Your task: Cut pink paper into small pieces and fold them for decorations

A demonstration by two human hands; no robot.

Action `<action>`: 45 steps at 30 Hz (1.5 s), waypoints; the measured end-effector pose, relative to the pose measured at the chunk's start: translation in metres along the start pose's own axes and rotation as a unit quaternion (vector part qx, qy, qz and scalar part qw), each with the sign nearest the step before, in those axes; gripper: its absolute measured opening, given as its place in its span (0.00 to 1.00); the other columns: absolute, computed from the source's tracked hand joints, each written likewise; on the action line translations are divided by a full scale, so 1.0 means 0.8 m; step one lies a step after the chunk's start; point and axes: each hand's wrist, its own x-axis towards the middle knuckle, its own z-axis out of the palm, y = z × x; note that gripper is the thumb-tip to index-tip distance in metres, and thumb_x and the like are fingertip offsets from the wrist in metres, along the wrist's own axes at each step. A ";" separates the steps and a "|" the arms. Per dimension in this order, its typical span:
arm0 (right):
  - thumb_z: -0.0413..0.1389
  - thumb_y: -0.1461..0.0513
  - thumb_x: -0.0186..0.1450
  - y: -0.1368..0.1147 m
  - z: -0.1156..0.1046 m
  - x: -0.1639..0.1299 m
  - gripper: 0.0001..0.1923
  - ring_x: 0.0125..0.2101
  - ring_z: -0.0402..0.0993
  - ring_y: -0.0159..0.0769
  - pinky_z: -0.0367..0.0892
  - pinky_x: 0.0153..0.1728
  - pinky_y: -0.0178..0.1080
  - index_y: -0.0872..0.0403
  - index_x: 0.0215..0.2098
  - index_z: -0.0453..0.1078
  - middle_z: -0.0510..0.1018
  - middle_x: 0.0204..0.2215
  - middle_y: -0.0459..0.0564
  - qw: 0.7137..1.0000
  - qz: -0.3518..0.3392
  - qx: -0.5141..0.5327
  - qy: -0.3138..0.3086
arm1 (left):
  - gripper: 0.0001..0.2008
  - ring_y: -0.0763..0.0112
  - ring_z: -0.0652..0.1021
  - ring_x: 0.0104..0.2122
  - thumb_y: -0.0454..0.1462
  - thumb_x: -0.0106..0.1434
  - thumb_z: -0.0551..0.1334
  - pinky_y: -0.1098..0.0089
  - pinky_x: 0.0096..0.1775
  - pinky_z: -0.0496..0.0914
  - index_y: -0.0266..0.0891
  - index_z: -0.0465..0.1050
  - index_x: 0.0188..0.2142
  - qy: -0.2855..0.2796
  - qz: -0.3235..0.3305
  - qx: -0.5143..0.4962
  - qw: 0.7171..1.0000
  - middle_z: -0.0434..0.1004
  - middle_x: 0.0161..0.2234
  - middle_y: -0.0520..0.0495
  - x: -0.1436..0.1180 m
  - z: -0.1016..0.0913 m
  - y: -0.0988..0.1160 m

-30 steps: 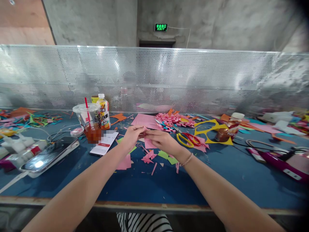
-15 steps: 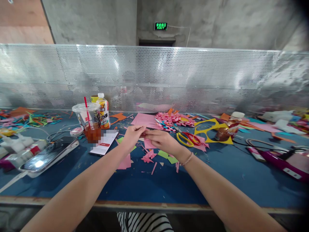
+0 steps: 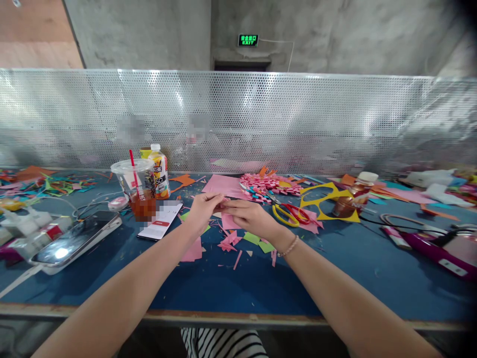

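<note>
My left hand (image 3: 204, 210) is closed in a pinch above the middle of the table. Fingertips of my right hand (image 3: 250, 215), which wears a beaded bracelet, meet it from the other side. Whatever the two hold is tiny and mostly hidden; a hint of pink shows there. Beneath them lie pink paper scraps (image 3: 230, 241) and green paper pieces (image 3: 252, 238). A pink paper sheet (image 3: 223, 185) is just beyond, beside a heap of small folded pink paper pieces (image 3: 270, 184). Scissors with red and yellow handles (image 3: 288, 214) rest to the right of my right hand.
On the left stand a plastic cup with a red straw (image 3: 134, 191) and a bottle (image 3: 160, 171), near a phone (image 3: 161, 223) and another phone (image 3: 80, 238). Right are a cut yellow sheet (image 3: 324, 196), a brown bottle (image 3: 352, 199) and a purple device (image 3: 439, 253). A perforated metal screen (image 3: 238, 119) closes the back.
Both hands stay joined in nearly the same spot. Only slight finger movement shows at the pinch; the things on the table have not moved.
</note>
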 end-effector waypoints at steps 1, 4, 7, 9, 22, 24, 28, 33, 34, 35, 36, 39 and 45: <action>0.45 0.71 0.61 0.000 0.000 0.000 0.18 0.48 0.69 0.32 0.67 0.49 0.37 0.55 0.44 0.72 0.75 0.46 0.52 1.000 -0.001 0.002 0.001 | 0.10 0.73 0.74 0.26 0.39 0.45 0.68 0.70 0.33 0.69 0.34 0.76 0.24 0.000 -0.004 -0.009 1.000 0.75 0.23 0.48 0.000 0.000 0.001; 0.46 0.70 0.61 -0.001 -0.001 0.001 0.18 0.48 0.69 0.32 0.67 0.49 0.37 0.56 0.44 0.72 0.74 0.46 0.53 1.000 0.000 0.008 0.005 | 0.10 0.75 0.73 0.24 0.38 0.43 0.69 0.71 0.32 0.68 0.33 0.76 0.24 0.002 -0.019 -0.037 0.999 0.74 0.23 0.47 -0.001 0.001 0.003; 0.46 0.70 0.61 -0.001 -0.002 0.001 0.17 0.48 0.70 0.32 0.67 0.49 0.37 0.56 0.43 0.72 0.75 0.46 0.53 1.000 0.002 0.004 0.006 | 0.10 0.76 0.72 0.23 0.38 0.42 0.69 0.71 0.32 0.68 0.33 0.76 0.24 0.002 -0.036 -0.049 0.998 0.74 0.23 0.47 0.000 0.001 0.003; 0.46 0.70 0.61 -0.001 -0.001 0.001 0.16 0.48 0.70 0.32 0.67 0.49 0.37 0.56 0.42 0.73 0.75 0.45 0.53 1.000 0.003 0.000 0.007 | 0.09 0.76 0.72 0.23 0.37 0.43 0.69 0.71 0.31 0.68 0.33 0.76 0.24 0.000 -0.041 -0.054 0.998 0.74 0.22 0.47 0.000 0.000 0.004; 0.47 0.70 0.59 -0.005 -0.001 0.000 0.18 0.49 0.68 0.35 0.66 0.49 0.42 0.52 0.43 0.72 0.74 0.47 0.52 0.995 0.044 0.085 0.009 | 0.10 0.71 0.74 0.27 0.38 0.43 0.68 0.69 0.34 0.69 0.32 0.76 0.25 -0.017 -0.025 -0.047 0.998 0.76 0.25 0.45 0.003 -0.007 0.006; 0.47 0.70 0.59 -0.007 0.000 0.002 0.18 0.50 0.67 0.37 0.65 0.50 0.44 0.51 0.43 0.71 0.74 0.46 0.51 0.986 0.074 0.145 0.029 | 0.10 0.72 0.74 0.27 0.38 0.43 0.69 0.69 0.35 0.69 0.33 0.76 0.24 -0.007 -0.016 -0.040 0.999 0.76 0.25 0.46 0.004 -0.008 0.005; 0.51 0.62 0.60 -0.012 0.006 0.010 0.14 0.44 0.70 0.38 0.69 0.42 0.43 0.51 0.46 0.66 0.70 0.47 0.54 0.929 0.244 0.261 0.093 | 0.12 0.72 0.74 0.26 0.40 0.44 0.68 0.67 0.35 0.69 0.33 0.77 0.27 0.007 0.000 -0.014 1.000 0.76 0.25 0.45 0.007 -0.010 0.000; 0.55 0.58 0.58 -0.008 0.016 0.016 0.09 0.34 0.71 0.33 0.68 0.37 0.39 0.55 0.35 0.66 0.73 0.34 0.51 0.872 0.362 0.315 0.092 | 0.14 0.72 0.74 0.27 0.41 0.46 0.67 0.67 0.35 0.69 0.34 0.78 0.30 -0.011 0.016 0.010 1.000 0.77 0.26 0.46 0.004 -0.008 -0.004; 0.55 0.58 0.57 -0.007 0.017 0.016 0.09 0.32 0.70 0.32 0.67 0.35 0.38 0.55 0.33 0.66 0.72 0.32 0.50 0.866 0.369 0.324 0.089 | 0.14 0.72 0.73 0.27 0.41 0.46 0.67 0.68 0.35 0.69 0.34 0.78 0.30 -0.016 0.020 0.011 1.000 0.77 0.26 0.46 0.004 -0.007 -0.004; 0.55 0.58 0.57 -0.006 0.019 0.016 0.09 0.31 0.69 0.32 0.67 0.34 0.38 0.55 0.32 0.65 0.72 0.31 0.49 0.861 0.375 0.332 0.086 | 0.13 0.72 0.73 0.27 0.41 0.46 0.67 0.68 0.34 0.69 0.34 0.78 0.30 -0.020 0.021 0.012 1.000 0.76 0.27 0.46 0.003 -0.007 -0.005; 0.56 0.58 0.56 -0.005 0.020 0.015 0.09 0.29 0.69 0.31 0.66 0.32 0.37 0.55 0.32 0.66 0.71 0.29 0.48 0.858 0.380 0.336 0.081 | 0.13 0.73 0.73 0.27 0.41 0.45 0.68 0.69 0.34 0.68 0.34 0.78 0.30 -0.023 0.021 0.011 0.999 0.76 0.26 0.47 0.003 -0.006 -0.005; 0.55 0.58 0.57 -0.003 0.023 0.014 0.08 0.26 0.66 0.29 0.63 0.30 0.35 0.56 0.30 0.66 0.70 0.26 0.46 0.860 0.383 0.330 0.061 | 0.13 0.74 0.72 0.27 0.40 0.44 0.68 0.70 0.34 0.68 0.35 0.77 0.28 -0.020 0.011 0.004 1.000 0.75 0.25 0.48 0.003 -0.006 -0.005; 0.53 0.60 0.57 -0.005 0.021 0.015 0.07 0.24 0.62 0.28 0.60 0.27 0.34 0.56 0.26 0.65 0.68 0.22 0.44 0.870 0.373 0.315 0.073 | 0.11 0.76 0.72 0.26 0.40 0.45 0.68 0.71 0.33 0.68 0.35 0.76 0.26 -0.010 0.011 -0.029 0.999 0.73 0.24 0.49 0.002 -0.004 -0.002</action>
